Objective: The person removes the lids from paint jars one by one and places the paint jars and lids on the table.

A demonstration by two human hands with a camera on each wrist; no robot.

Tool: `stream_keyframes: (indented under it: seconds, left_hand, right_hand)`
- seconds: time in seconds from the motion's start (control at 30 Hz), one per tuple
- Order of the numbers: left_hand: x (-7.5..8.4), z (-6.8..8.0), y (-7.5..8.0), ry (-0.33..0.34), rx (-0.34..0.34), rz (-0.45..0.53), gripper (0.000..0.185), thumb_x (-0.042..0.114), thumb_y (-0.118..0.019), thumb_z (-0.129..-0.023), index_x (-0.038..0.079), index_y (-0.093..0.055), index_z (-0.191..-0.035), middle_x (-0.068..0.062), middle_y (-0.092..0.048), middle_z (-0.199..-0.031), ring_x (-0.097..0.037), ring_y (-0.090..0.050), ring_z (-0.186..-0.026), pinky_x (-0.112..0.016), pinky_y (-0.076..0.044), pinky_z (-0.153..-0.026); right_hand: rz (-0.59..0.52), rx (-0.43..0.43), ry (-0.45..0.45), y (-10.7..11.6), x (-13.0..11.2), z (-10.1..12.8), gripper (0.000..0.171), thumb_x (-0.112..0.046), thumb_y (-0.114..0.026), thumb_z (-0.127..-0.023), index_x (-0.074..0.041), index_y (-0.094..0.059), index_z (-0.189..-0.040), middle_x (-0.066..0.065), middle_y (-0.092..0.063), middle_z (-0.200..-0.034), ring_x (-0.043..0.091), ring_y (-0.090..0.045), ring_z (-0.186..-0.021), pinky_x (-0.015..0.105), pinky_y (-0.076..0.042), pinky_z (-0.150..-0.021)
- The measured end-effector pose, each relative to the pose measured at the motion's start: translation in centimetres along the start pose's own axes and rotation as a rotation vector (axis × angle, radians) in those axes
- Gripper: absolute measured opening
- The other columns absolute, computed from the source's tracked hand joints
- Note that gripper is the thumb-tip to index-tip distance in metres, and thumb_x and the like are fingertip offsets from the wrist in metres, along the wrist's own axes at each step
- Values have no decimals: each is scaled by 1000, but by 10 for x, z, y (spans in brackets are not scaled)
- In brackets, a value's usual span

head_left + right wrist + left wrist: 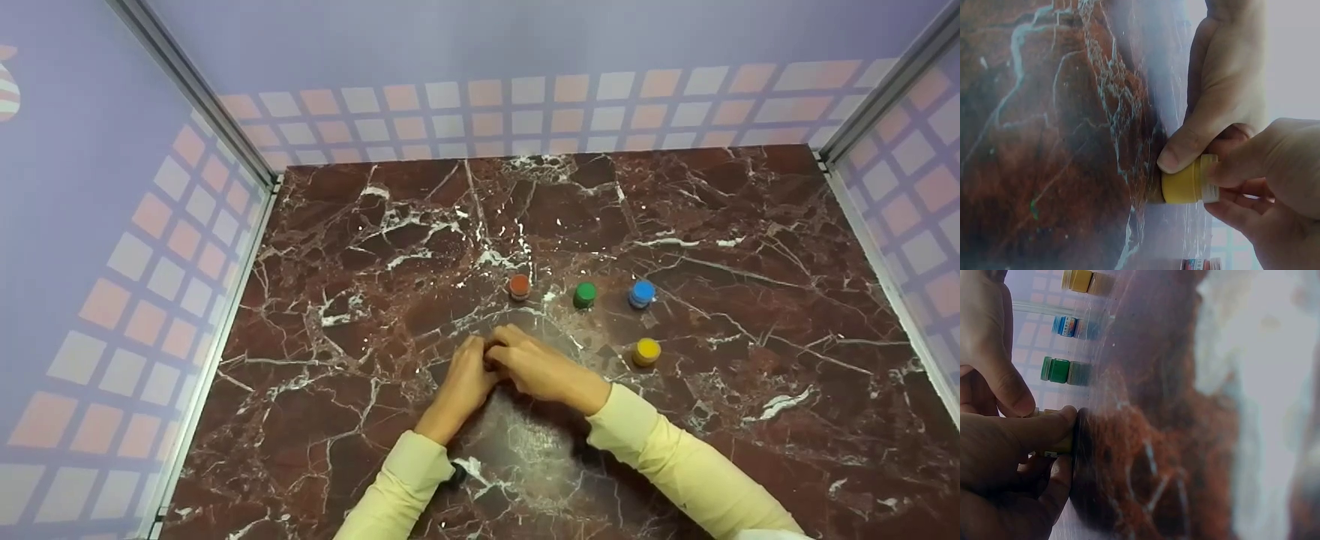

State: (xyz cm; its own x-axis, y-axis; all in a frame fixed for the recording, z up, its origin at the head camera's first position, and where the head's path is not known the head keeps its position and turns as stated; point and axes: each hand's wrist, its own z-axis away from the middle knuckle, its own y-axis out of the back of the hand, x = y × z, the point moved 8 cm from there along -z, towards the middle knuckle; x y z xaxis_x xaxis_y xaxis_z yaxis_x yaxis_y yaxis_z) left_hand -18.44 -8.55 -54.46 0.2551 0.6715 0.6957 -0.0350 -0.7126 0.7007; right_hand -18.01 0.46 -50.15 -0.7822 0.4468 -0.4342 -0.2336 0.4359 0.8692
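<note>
A small yellow paint jar (1180, 187) with a clear, whitish lid (1209, 179) stands upright on the table between both hands. My left hand (466, 376) grips its body, with the thumb pressed along the side. My right hand (536, 367) pinches the lid from above, its thumb and fingers bent around the rim. In the head view the hands hide this jar. Beyond them are a red-orange jar (519, 287), a green jar (585, 295) and a blue jar (641, 294). Another yellow jar (646, 352) stands to the right of my right hand.
The dark red marble-patterned tabletop (360, 300) has white veins. Panels with pink and white squares enclose it at the back (487, 112), left (135, 300) and right. A small dark object (456, 474) shows beside the left sleeve, partly hidden.
</note>
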Motion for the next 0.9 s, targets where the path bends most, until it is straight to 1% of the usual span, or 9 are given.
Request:
stream_keyframes:
  seconds: [0.2,0.33,0.4,0.47,0.5,0.63,0.7,0.8,0.9]
  left_hand:
    - [2,-1,0,-35,26,-12,32,5,-86,-76,-1,-62,-96,-11,-60,-91,-33,-62,-86,-47,-52,-80]
    - [0,-2,0,-40,31,-10,30,4,-86,-76,-1,-62,-94,-10,-60,-89,-31,-62,-83,-45,-52,-77]
    - [-1,-2,-1,-37,30,-4,30,3,-86,-76,-1,-62,-93,-9,-59,-89,-28,-61,-81,-43,-52,-75]
    - [-2,-2,-1,-25,24,17,32,4,-87,-76,-2,-62,-95,-9,-60,-91,-26,-61,-82,-40,-54,-75]
    - [-2,-1,-1,-20,22,22,33,4,-88,-76,-2,-63,-97,-9,-60,-92,-26,-61,-83,-39,-54,-76]
    - [-2,-1,-2,7,1,61,39,5,-89,-76,-5,-63,-104,-11,-62,-98,-26,-63,-88,-38,-55,-80]
    - [-1,-1,-2,8,-6,64,39,5,-89,-77,-5,-63,-104,-11,-62,-99,-27,-63,-88,-37,-55,-80]
    - [0,0,-2,1,-6,67,39,4,-89,-77,-5,-63,-104,-11,-62,-99,-26,-63,-88,-36,-55,-80]
    - [2,0,-1,-11,3,63,38,4,-89,-76,-4,-63,-103,-10,-62,-97,-26,-63,-88,-37,-55,-80]
  right_hand:
    - [-47,5,13,1,4,0,21,1,-76,-87,-2,-76,-108,10,-67,-116,25,-60,-107,34,-52,-97]
    - [-120,27,-24,4,10,3,24,6,-73,-86,-3,-76,-108,14,-66,-122,28,-57,-114,41,-49,-103]
    - [-159,51,-75,7,13,4,26,5,-71,-87,-2,-75,-111,17,-63,-127,30,-56,-118,44,-47,-106]
    - [-199,98,-149,11,17,6,26,5,-69,-88,0,-73,-114,19,-61,-128,31,-57,-119,44,-48,-105]
    - [-216,130,-195,13,19,7,27,5,-68,-89,2,-72,-115,20,-61,-127,31,-59,-116,43,-50,-103]
    - [-279,286,-390,20,29,12,26,5,-66,-92,6,-67,-118,19,-62,-117,29,-67,-97,37,-58,-85]
    - [-292,350,-464,22,32,15,26,4,-67,-92,8,-65,-118,21,-62,-113,32,-67,-91,39,-59,-80]
    - [-273,401,-531,22,33,17,27,0,-69,-94,9,-63,-118,24,-61,-109,37,-66,-93,44,-59,-80]
    - [-243,410,-565,20,32,16,29,-2,-69,-94,9,-61,-120,26,-58,-107,38,-64,-93,46,-58,-80]
